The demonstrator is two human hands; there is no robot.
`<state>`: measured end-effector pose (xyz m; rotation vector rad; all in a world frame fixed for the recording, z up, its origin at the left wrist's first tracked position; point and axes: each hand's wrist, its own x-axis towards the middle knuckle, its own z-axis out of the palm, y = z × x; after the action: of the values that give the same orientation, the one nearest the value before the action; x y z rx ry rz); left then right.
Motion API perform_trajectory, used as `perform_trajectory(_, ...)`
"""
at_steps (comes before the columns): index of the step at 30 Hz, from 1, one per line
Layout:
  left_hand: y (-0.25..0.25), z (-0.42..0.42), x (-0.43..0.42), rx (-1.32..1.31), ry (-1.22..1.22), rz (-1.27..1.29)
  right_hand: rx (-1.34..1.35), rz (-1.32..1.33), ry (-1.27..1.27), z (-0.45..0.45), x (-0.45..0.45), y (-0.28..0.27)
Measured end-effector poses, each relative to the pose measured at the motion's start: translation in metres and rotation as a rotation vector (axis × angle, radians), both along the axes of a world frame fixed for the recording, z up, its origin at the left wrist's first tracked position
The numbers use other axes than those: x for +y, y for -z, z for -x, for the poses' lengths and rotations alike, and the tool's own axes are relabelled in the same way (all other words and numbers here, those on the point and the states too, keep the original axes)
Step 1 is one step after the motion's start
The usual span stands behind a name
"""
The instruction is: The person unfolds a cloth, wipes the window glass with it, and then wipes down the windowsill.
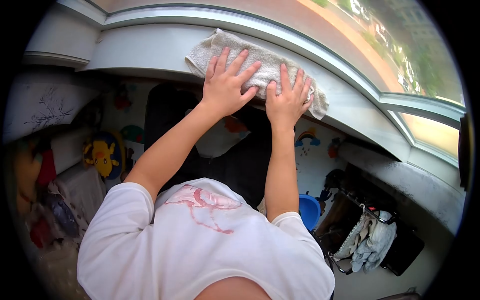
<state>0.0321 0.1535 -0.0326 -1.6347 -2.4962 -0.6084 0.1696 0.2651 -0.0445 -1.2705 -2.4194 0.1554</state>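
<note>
A light beige cloth (272, 67), probably a towel, lies spread along the white window sill (145, 47). My left hand (226, 87) presses flat on its left half with the fingers spread. On the right half rests my right hand (288, 100), its fingers stretched out toward the window and a fold of cloth bunched beside the little finger. Both palms reach over the front edge of the sill. The cloth's underside is hidden.
The window frame (240, 22) runs behind the sill, with glass beyond it. Below right are a blue basin (309, 212) and a rack with hanging cloths (372, 240). A yellow cartoon figure (102, 155) and piled items are at left.
</note>
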Motion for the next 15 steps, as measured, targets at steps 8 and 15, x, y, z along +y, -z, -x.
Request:
perform_trajectory(8, 0.007, 0.014, 0.039, 0.061, -0.072, 0.080, -0.082, 0.063, 0.016, 0.017, 0.037, -0.008)
perform_trajectory(15, -0.003, 0.010, -0.002, 0.045, 0.027, 0.072, -0.004, -0.021, -0.019, 0.002, -0.006, 0.000)
